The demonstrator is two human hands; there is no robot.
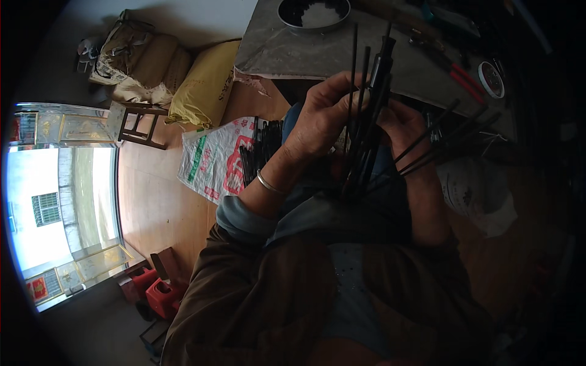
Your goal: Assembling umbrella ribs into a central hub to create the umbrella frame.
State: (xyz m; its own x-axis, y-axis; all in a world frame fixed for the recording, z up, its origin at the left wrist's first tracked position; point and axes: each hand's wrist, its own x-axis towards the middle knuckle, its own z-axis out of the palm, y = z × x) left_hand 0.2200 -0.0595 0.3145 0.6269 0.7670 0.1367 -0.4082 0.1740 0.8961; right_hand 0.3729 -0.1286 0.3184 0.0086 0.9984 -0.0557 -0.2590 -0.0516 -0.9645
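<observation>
My left hand [326,116], with a silver bangle on its wrist, is closed on thin black rods. They stand nearly upright in front of my lap. A thicker dark cylindrical piece [381,66] rises among the rods at my fingertips. Close on the right, my right hand [404,128] has its fingers bent in against the same black rods [366,149]. More thin rods [430,137] fan out across my right forearm. Shade and overlap hide the lower ends and exactly what each fingertip pinches.
A grey table [274,52] ahead bears a bowl of white material [314,13], red-handled pliers [467,82] and a round container [491,79]. On the floor at left, black rods [259,146] lie on a printed sack [210,155]. Stuffed sacks [204,82], a wooden stool [143,125] and red objects [162,296] stand beyond.
</observation>
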